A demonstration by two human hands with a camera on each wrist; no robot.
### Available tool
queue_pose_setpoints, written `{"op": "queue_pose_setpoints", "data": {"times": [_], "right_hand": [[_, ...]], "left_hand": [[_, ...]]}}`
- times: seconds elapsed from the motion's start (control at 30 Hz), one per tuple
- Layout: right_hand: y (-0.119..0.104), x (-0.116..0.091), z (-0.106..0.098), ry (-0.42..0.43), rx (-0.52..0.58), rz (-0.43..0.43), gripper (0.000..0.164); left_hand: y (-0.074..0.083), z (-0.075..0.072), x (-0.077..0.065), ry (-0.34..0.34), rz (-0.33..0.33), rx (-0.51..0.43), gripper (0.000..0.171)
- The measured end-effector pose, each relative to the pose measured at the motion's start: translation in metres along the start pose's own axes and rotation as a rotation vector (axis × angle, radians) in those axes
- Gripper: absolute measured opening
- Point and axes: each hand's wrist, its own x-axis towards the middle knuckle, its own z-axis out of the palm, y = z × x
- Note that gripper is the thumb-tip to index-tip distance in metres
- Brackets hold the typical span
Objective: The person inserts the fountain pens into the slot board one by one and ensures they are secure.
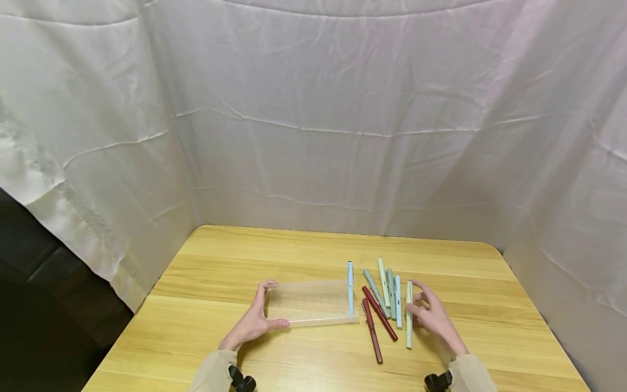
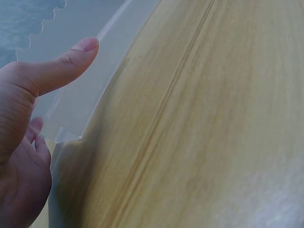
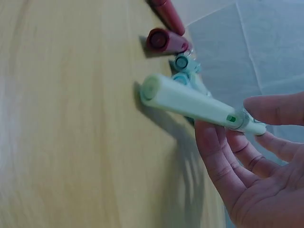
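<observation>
My left hand grips the left end of a clear plastic pen tray, thumb at the near wall and fingers at the far one. A notched edge of the tray shows in the left wrist view, with the thumb across its wall. One light blue pen lies at the tray's right end. My right hand pinches a pale green pen between thumb and fingers, right of the other pens. Its cap end is among the fingertips; the other end points towards the person.
Between tray and right hand lie two dark red pens, grey-green pens, another pale green pen and a light blue pen, close together. The wooden table is bordered by pale curtains at the back and sides.
</observation>
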Motion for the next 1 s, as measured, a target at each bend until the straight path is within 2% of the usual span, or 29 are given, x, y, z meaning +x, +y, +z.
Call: {"op": "queue_pose_setpoints", "data": {"times": [0.17, 0.57, 0.8, 1.0], "right_hand": [[-0.009, -0.003, 0.003, 0.006, 0.090, -0.045, 0.070], [-0.017, -0.003, 0.016, 0.039, 0.193, -0.286, 0.064], [-0.024, -0.001, 0.025, 0.019, 0.187, -0.315, 0.064], [-0.033, 0.004, 0.034, 0.028, 0.193, -0.355, 0.062]], "left_hand": [[0.000, 0.001, 0.000, 0.006, 0.008, -0.004, 0.094], [-0.001, 0.000, 0.001, 0.004, 0.007, 0.003, 0.095], [0.001, 0.000, 0.001, -0.004, -0.022, -0.003, 0.097], [0.001, 0.000, 0.000, -0.009, -0.004, 0.006, 0.095]]}}
